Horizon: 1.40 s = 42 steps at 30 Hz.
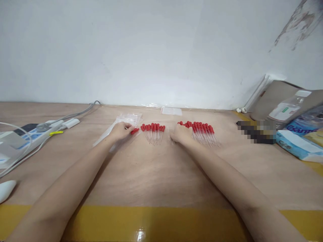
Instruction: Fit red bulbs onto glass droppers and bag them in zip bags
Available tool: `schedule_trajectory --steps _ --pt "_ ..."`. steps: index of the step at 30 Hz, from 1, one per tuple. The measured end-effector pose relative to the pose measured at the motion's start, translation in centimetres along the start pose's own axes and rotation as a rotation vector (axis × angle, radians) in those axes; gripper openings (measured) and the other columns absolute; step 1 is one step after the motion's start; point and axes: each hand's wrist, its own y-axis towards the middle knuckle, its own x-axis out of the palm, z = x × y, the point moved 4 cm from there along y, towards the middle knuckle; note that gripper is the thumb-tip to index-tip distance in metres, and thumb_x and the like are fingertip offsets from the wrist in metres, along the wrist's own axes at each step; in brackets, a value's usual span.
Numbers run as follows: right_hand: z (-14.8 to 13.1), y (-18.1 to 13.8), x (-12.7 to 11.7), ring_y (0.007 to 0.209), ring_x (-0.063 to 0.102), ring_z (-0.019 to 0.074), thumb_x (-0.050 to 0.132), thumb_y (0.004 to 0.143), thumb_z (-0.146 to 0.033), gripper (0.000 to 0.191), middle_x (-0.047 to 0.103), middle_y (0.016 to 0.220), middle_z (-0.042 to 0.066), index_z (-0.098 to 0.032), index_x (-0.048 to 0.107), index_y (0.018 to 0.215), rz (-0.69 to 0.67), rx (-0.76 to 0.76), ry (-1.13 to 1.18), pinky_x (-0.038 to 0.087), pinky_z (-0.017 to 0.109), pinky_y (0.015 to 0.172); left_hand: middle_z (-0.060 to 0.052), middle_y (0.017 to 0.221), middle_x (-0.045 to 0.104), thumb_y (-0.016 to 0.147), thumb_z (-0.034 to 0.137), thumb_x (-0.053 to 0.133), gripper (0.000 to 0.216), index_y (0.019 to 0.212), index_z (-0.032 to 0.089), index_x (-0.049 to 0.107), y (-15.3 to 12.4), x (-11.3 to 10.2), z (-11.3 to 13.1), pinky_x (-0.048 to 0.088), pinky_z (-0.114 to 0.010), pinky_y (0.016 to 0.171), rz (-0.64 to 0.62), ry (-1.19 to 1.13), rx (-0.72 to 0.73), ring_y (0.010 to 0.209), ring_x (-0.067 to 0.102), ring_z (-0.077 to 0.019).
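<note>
Two groups of glass droppers with red rubber bulbs lie on the wooden table: a small row (pixel 153 132) in the middle and a larger spread (pixel 202 132) to the right. My left hand (pixel 121 131) rests on a clear plastic bag (pixel 127 120) and pinches one red-bulbed dropper (pixel 134 131) just left of the small row. My right hand (pixel 181 135) lies curled at the left edge of the larger spread, touching its droppers; whether it grips one is hidden.
Another clear bag (pixel 171 111) lies by the wall. A power strip with grey cables (pixel 42 131) sits at the left, a white object (pixel 6 190) at the near left edge. Cardboard, a bottle (pixel 287 109) and blue packets (pixel 297 143) crowd the right. Yellow tape (pixel 161 222) lines the front edge.
</note>
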Motion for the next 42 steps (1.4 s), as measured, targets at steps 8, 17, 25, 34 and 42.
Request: schedule_trajectory --steps 8,17,25,34,42 --pt "-1.8 -0.5 0.2 0.084 0.059 0.0251 0.052 0.068 -0.011 0.018 0.065 0.084 0.013 -0.014 0.065 0.08 0.003 -0.093 -0.105 0.022 0.042 0.084 -0.001 0.075 0.068 0.066 0.044 0.057 0.024 0.069 0.021 0.064 -0.6 -0.1 1.7 0.041 -0.024 0.061 -0.05 -0.004 0.002 0.071 0.061 -0.0176" --pt "-0.9 -0.3 -0.2 0.083 0.059 0.0253 0.06 0.06 -0.014 0.024 0.065 0.083 0.013 -0.013 0.066 0.083 -0.076 0.012 0.0 0.034 0.038 0.075 -0.003 0.076 0.067 0.07 0.035 0.055 0.018 0.077 0.018 0.058 -0.7 -1.0 2.0 0.041 -0.023 0.057 0.042 0.056 -0.077 0.071 0.061 -0.0181" --pt "1.0 -0.5 -1.8 0.085 0.059 0.023 0.049 0.074 -0.021 0.021 0.065 0.087 0.011 -0.016 0.064 0.086 -0.004 -0.026 0.114 0.038 0.031 0.07 -0.004 0.085 0.065 0.076 0.035 0.053 0.028 0.095 0.016 0.062 -3.2 0.9 7.3 0.045 -0.026 0.067 0.117 -0.284 0.23 0.073 0.06 -0.0161" --pt "4.2 -7.4 -1.4 0.077 0.053 0.0149 0.041 0.084 -0.025 0.022 0.058 0.085 0.007 -0.015 0.059 0.092 0.423 -0.589 0.416 0.038 0.028 0.073 -0.003 0.082 0.061 0.084 0.033 0.048 0.024 0.094 0.019 0.064 -9.0 5.7 12.7 0.043 -0.026 0.065 -0.014 -0.429 0.516 0.07 0.055 -0.0134" --pt "3.7 -9.3 0.1 0.076 0.054 0.0136 0.04 0.087 -0.025 0.023 0.061 0.086 0.006 -0.018 0.06 0.096 0.417 -0.745 0.317 0.031 0.03 0.07 -0.003 0.08 0.061 0.083 0.03 0.051 0.019 0.092 0.018 0.064 -8.8 5.5 12.2 0.043 -0.024 0.063 -0.041 -0.523 0.522 0.07 0.055 -0.0133"
